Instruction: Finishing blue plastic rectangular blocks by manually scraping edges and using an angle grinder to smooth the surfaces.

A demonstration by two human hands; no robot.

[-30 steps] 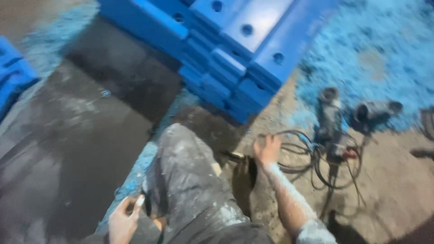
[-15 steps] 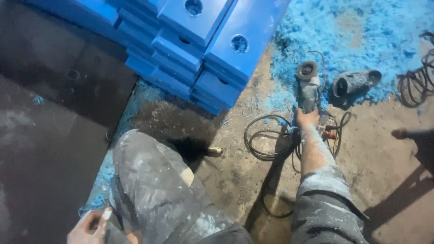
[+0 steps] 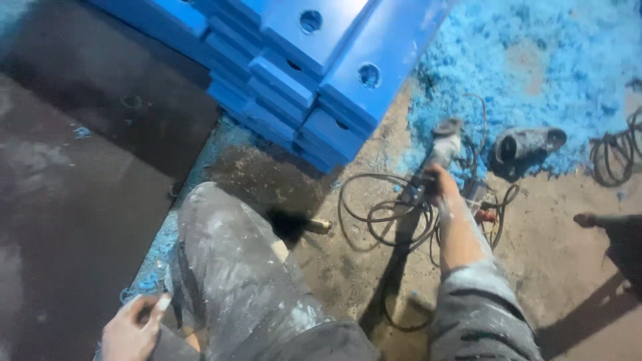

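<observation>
- The angle grinder (image 3: 438, 157) is lying on the floor (image 3: 555, 267), just right of the stack of blue slabs (image 3: 314, 73) and at the edge of the blue shavings (image 3: 535, 60).
- The grinder's body is being gripped by the right hand (image 3: 438, 190), with the fingers (image 3: 428, 180) wrapped around it.
- The tangled black cable (image 3: 374, 214), lying just below the stack, should likely be kept clear while the tool is being lifted.
- Something small and pale is being pinched in the left hand (image 3: 130, 331), far below the stack beside the knee (image 3: 221, 234).
- A second power tool (image 3: 528, 144) is resting further right of the stack.
</observation>
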